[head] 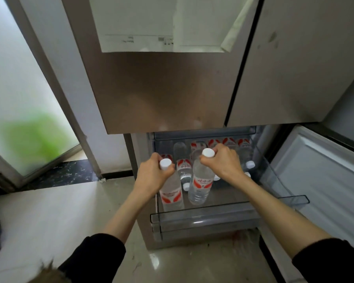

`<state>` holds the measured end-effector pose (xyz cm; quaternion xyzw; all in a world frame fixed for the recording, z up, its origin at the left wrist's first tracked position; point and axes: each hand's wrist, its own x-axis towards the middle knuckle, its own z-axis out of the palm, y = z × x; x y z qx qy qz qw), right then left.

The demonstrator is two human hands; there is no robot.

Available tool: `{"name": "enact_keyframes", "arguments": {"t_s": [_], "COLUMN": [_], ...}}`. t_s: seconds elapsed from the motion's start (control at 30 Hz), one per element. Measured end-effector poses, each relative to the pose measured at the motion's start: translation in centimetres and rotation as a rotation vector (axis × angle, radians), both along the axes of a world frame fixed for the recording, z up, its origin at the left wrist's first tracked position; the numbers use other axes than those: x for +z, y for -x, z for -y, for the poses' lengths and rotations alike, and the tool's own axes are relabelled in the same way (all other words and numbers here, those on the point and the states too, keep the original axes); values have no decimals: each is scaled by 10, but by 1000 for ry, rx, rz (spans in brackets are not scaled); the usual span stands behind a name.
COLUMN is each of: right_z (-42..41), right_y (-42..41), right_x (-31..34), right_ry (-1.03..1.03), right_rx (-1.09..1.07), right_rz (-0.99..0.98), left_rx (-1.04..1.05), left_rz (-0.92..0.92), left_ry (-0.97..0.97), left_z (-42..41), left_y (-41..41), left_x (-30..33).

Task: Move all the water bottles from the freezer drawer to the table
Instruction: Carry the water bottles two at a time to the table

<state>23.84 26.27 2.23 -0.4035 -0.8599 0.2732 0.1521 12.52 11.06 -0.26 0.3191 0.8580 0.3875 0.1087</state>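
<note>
In the head view, both forearms reach from the lower corners of the frame toward the centre, where a clear plastic freezer drawer (pixel 204 216) stands pulled out below the closed upper fridge doors (pixel 161 88). The left hand (pixel 153 176), just left of centre, has its fingers curled round the neck of a water bottle (pixel 171 198) with a white cap and a red-and-white label; the bottle stands upright at the drawer's left front corner. The right hand (pixel 223 160), a little higher and to the right, grips the neck of a second bottle (pixel 199 186) just under its white cap; this bottle is also upright and sits just beside the first, nearer the middle of the drawer. Whether either bottle is lifted off the drawer floor I cannot tell. Behind and between the two hands, more bottles (pixel 184 168) lie on their sides in the drawer, their red labels showing along the back row and white caps pointing toward the camera at centre right. At right, the opened lower door (pixel 325 180) shows its pale inner panel. White papers (pixel 151 23) hang on the upper door at the top of the frame. A frosted glass door (pixel 18 99) with a green blur behind it fills the left side, and pale glossy floor (pixel 59 217) spreads across the lower left.
</note>
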Motion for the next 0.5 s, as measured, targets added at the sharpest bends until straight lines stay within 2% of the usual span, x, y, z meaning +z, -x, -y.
{"name": "enact_keyframes", "arguments": {"t_s": [0.17,0.3,0.5], "right_z": [7,3,-3], "right_y": [-4,-1,10], "right_x": [-4,-13,-26], "right_ry": [37,72,81], "right_rx": [86,128,151], "right_rz": [56,65,50], "left_rx": [-107,-106,-95], "left_rz": [-36,-79,-47], "left_ry": [68,72,49], "left_z": [-4,-15,-23], "left_y": [5,10,15], "left_x": [-4,-9,-24]}}
